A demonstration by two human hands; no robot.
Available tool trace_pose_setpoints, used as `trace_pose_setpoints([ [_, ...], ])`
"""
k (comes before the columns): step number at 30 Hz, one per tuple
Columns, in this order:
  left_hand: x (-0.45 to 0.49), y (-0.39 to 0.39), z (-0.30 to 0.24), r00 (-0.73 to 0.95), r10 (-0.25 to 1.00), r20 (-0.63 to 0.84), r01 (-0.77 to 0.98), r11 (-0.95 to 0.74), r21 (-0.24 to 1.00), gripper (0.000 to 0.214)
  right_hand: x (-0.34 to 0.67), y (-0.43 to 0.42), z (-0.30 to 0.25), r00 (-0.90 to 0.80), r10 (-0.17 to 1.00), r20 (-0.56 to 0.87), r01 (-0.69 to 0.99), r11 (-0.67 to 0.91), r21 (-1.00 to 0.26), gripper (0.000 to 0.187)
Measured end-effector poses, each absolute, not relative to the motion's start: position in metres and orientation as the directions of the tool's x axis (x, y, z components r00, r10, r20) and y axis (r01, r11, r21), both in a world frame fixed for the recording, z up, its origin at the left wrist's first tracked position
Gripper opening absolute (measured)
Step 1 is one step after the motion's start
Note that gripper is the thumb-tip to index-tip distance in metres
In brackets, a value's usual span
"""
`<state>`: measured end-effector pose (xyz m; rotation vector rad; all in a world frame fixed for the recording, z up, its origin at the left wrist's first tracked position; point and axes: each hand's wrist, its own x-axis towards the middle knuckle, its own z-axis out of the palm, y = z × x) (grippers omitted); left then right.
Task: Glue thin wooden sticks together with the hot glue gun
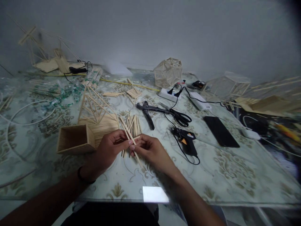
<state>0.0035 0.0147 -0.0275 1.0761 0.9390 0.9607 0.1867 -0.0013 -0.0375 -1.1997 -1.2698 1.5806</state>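
In the head view, both hands meet low and near the centre above a table covered in a floral-patterned cloth [207, 175], and the work lies directly between them: a few thin wooden sticks [128, 133] that cross each other at the fingertips. The left hand [111, 147], with a black band [85, 176] at its wrist, pinches the sticks between thumb and fingers from the 9 o'clock side; the right hand [149, 150] pinches them from the 3 o'clock side, its thumb tip just beside the left one. The longest stick slants from 11 o'clock down to 5 o'clock, while a short one pokes out towards 2 o'clock. Taking the held sticks as the centre of the dial, a loose pile of sticks [135, 124] lies just beyond at 12 o'clock, partly hidden by the hands. At 9 o'clock stands an open wooden box [90, 138], near the left hand; at 10 o'clock lies a panel of sticks laid side by side [107, 125], with a triangular stick frame [90, 102] rising at its far edge. A black hand cutter [147, 114] rests at 1 o'clock, black-handled scissors [182, 117] at 2, and a hot glue gun [187, 140] at 3, with a dark smartphone [221, 131] farther out beyond it.
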Motion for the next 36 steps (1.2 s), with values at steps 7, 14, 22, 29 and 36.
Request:
trace_pose_setpoints([
  [7,0.0032,0.0147,-0.0285,0.298,0.944,-0.139,-0.145,0.189,0.971,0.017,0.1892,-0.0013,-0.0342,-0.275,0.937,-0.214,0.034,-0.213,-0.976,0.04],
  [14,-0.003,0.021,-0.0316,0.122,0.992,-0.044,-0.045,0.05,0.998,0.02,0.1914,-0.0036,-0.0367,-0.29,0.93,-0.228,0.096,-0.208,-0.973,0.041],
  [22,0.0008,0.0172,-0.0264,0.162,0.984,-0.078,-0.038,0.085,0.996,0.017,0.1889,-0.0008,-0.0365,-0.329,0.926,-0.184,0.049,-0.178,-0.983,0.04],
  [29,0.0012,0.0163,-0.0269,0.13,0.991,-0.022,-0.131,0.039,0.991,0.021,0.1943,-0.0008,-0.0362,-0.306,0.934,-0.184,-0.025,-0.201,-0.979,0.036],
  [36,0.0,0.0154,-0.0317,0.234,0.971,-0.05,-0.081,0.071,0.994,0.008,0.1949,0.0002,-0.0333,-0.315,0.933,-0.171,-0.045,-0.195,-0.98,0.036],
])
